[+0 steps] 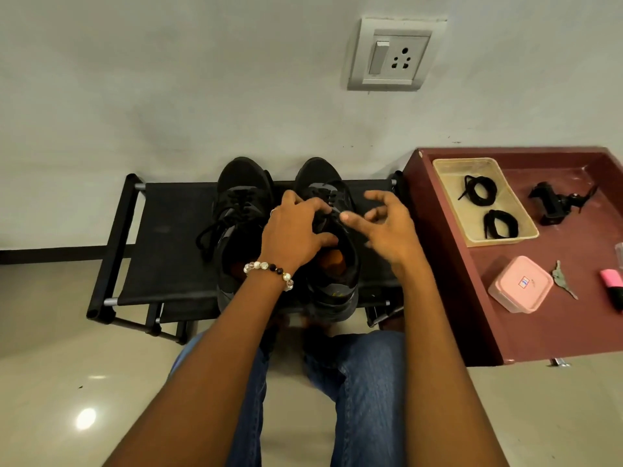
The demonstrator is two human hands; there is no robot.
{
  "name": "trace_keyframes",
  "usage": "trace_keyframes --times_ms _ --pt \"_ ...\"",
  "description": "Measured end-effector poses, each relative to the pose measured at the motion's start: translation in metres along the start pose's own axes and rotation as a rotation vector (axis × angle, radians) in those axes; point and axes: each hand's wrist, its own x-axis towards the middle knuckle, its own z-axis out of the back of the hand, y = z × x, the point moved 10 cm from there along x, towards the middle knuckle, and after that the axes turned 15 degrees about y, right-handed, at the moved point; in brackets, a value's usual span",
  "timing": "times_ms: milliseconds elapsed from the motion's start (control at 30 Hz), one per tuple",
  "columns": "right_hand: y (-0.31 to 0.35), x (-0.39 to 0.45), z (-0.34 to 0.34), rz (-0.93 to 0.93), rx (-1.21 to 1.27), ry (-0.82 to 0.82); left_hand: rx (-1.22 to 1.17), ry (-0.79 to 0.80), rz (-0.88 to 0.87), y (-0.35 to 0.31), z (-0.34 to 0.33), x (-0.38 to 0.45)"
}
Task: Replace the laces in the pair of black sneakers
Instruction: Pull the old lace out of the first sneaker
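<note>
A: What is sitting at the far left?

B: A black fabric bench (161,237) is standing against the wall, and the two black sneakers are resting on it side by side, toes toward the wall. The left sneaker (241,210) is lying with its lace (215,227) trailing loose over its left side.

A: And the hands?

B: The left hand (293,234), with a bead bracelet (269,269) on the wrist, is resting on the right sneaker (332,257). Its fingers are curling down onto the lacing near the tongue, gripping the shoe's lace there. The right hand (387,227) is hovering just beside that shoe's right edge, fingers loosely bent and spread, holding nothing that I can make out.

A: What is lying further right?

B: A dark red table (448,264) is standing beside the bench. On it a clear tray (526,235) is holding two coiled black laces (478,190), one nearer the wall and one (500,224) nearer the person. Right of the tray a small black device (553,205) is lying. Nearer the person a pink lidded box (521,284) is sitting, with a key (561,279) beside it and a pink marker (613,288) at the picture's edge.

A: Anything above?

B: A wall socket with a switch (392,55) is showing on the wall.
</note>
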Motion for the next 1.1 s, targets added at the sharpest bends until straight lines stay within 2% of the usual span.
trace_keyframes --times_ms 100,267,433,633,767,833,933,1100 --pt "0.014 0.003 -0.023 0.076 -0.287 0.126 0.016 -0.047 0.008 0.002 0.001 0.0" --pt "0.015 -0.006 -0.017 0.048 -0.341 -0.019 -0.067 -0.11 0.063 0.011 0.008 -0.004" --pt "0.009 -0.013 -0.008 0.014 -0.241 -0.114 -0.145 -0.182 0.084 0.016 0.012 -0.006" --pt "0.0 -0.012 -0.011 -0.023 -0.154 -0.083 0.076 -0.229 0.009 -0.006 0.008 -0.01" --pt "0.005 -0.007 -0.025 -0.007 -0.286 -0.008 0.31 -0.357 -0.015 -0.024 0.011 -0.012" --pt "0.005 -0.005 -0.029 -0.011 -0.346 0.006 0.363 -0.372 -0.048 -0.029 0.009 -0.009" --pt "0.001 -0.004 -0.029 -0.052 -0.331 -0.002 0.137 -0.409 -0.065 -0.022 0.015 -0.011" --pt "-0.006 -0.007 -0.026 -0.145 -0.283 -0.015 -0.39 -0.496 0.09 0.018 0.024 -0.014"
